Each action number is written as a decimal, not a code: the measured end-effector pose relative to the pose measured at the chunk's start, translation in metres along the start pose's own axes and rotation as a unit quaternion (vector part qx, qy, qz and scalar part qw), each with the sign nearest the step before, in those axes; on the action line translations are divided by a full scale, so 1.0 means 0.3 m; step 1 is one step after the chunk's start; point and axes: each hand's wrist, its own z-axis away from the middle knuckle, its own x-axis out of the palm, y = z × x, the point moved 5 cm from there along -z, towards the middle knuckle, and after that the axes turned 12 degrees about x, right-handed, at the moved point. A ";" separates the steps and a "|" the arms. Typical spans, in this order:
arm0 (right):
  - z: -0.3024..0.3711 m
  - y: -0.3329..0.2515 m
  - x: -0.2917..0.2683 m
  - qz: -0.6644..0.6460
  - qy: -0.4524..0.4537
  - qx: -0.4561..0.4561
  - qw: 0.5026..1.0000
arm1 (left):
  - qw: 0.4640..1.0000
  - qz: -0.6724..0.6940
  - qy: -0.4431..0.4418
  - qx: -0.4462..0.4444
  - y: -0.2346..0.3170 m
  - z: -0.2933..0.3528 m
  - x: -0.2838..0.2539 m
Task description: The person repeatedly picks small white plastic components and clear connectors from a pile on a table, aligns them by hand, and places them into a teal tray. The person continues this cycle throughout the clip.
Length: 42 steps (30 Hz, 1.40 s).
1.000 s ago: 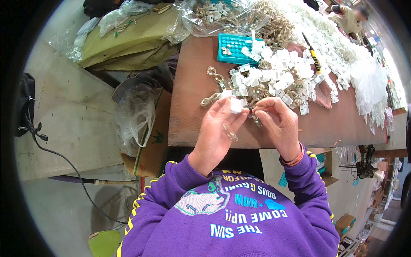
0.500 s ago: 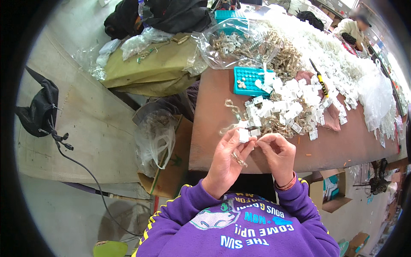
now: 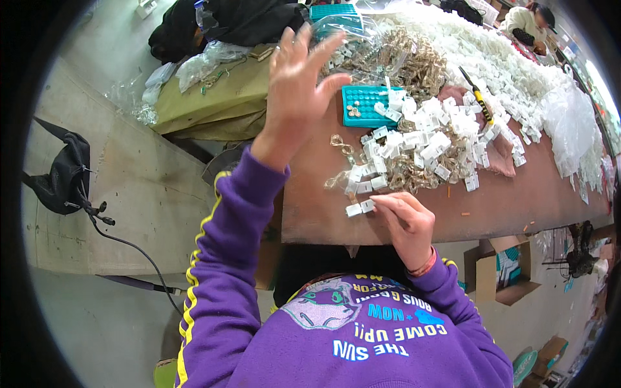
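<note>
My left hand (image 3: 299, 87) is raised over the table's far left part, fingers spread, with nothing visible in it. Close to the near edge, my right hand (image 3: 409, 223) pinches one end of a small white plastic case (image 3: 359, 208) with thumb and forefinger. The case looks like two small white halves side by side. Just beyond it lies a heap of similar white cases (image 3: 427, 143) mixed with coils of thin, beige wire (image 3: 414, 180). A teal tray (image 3: 367, 120) with round cells sits behind the heap's left side, a few small round silvery discs lying on it.
A yellow-and-black tool (image 3: 479, 97) rests on a pink cloth (image 3: 499, 161). White pieces pile up (image 3: 504, 81) along the far right, beside a clear plastic bag (image 3: 569, 139). A person (image 3: 527, 29) sits at the far right. Cardboard boxes (image 3: 484, 281) stand on the floor.
My left hand has let go of the white case and wire, swung up and away to the far left, and opened. My right hand has shifted slightly left, holding the case.
</note>
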 end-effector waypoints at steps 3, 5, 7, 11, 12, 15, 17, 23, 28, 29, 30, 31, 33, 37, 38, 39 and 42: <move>-0.007 0.011 -0.023 0.013 0.020 -0.007 1.000 | 0.950 0.246 -0.161 -0.107 0.010 0.157 0.081; -0.011 0.032 -0.023 -0.003 0.009 0.029 1.000 | 0.949 0.249 -0.172 -0.089 0.048 0.225 0.092; -0.009 0.048 -0.017 -0.015 -0.003 0.064 0.998 | 0.957 0.220 -0.176 -0.071 0.068 0.244 0.112; -0.001 0.040 -0.012 -0.005 -0.003 0.054 0.999 | 0.963 0.192 -0.177 -0.068 0.073 0.211 0.165; -0.001 0.032 -0.014 0.006 0.001 0.034 0.999 | 0.963 0.181 -0.187 -0.074 0.069 0.204 0.176; 0.005 0.026 -0.019 0.033 -0.010 0.010 0.999 | 0.962 0.214 -0.161 -0.049 0.088 0.200 0.186; 0.014 0.025 -0.020 0.080 -0.016 -0.019 0.997 | 0.964 0.221 -0.146 -0.030 0.095 0.205 0.187; 0.047 0.034 0.001 0.188 -0.045 -0.124 0.973 | 0.969 0.176 -0.175 -0.007 0.084 0.186 0.250; 0.073 0.050 0.007 0.245 -0.076 -0.169 0.952 | 0.973 0.156 -0.165 0.031 0.105 0.138 0.333; 0.076 0.056 0.009 0.258 -0.097 -0.171 0.946 | 0.970 0.162 -0.180 0.028 0.105 0.130 0.356; 0.078 0.056 0.006 0.259 -0.096 -0.179 0.944 | 0.965 0.162 -0.201 0.046 0.108 0.126 0.373; 0.079 0.057 0.003 0.261 -0.096 -0.187 0.942 | 0.959 0.163 -0.222 0.063 0.112 0.122 0.389; 0.076 0.058 -0.003 0.257 -0.093 -0.193 0.942 | 0.946 0.182 -0.256 0.087 0.123 0.117 0.414; 0.062 0.061 -0.006 0.217 -0.087 -0.167 0.958 | 0.928 0.188 -0.314 0.068 0.124 0.106 0.436; 0.056 0.063 -0.005 0.204 -0.087 -0.154 0.963 | 0.926 0.190 -0.319 0.064 0.119 0.100 0.435; 0.053 0.063 -0.004 0.204 -0.079 -0.147 0.965 | 0.928 0.193 -0.313 0.062 0.113 0.093 0.431; 0.041 0.060 -0.001 0.208 -0.056 -0.139 0.967 | 0.942 0.215 -0.248 0.068 0.086 0.073 0.401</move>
